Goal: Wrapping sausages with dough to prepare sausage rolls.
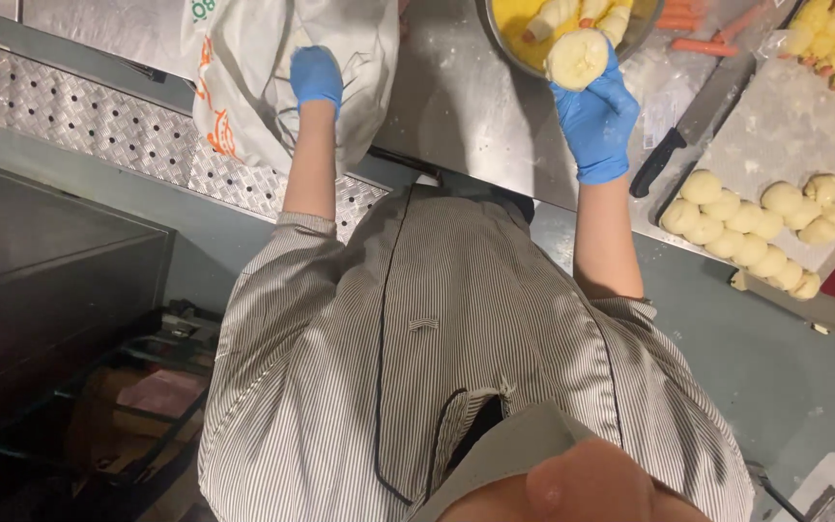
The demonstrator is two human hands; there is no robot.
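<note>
- Your right hand [593, 116], in a blue glove, cupped a round piece of dough [577, 58] with the fingers curled up around it, right at the near rim of the metal bowl [635, 37] of yellow egg wash
- Your left hand [316, 75] reached into the white plastic bag [359, 58] at the far left; its fingers were hidden in the folds, so I could not tell their spread
- You did well to keep the piece over the bowl so any drips fell inside
- A light cupping grip seemed wise, since soft dough would dent
- The knife [693, 126] lay near on the right, apart from your wrist, and the shaped buns [746, 227] sat beyond it
</note>
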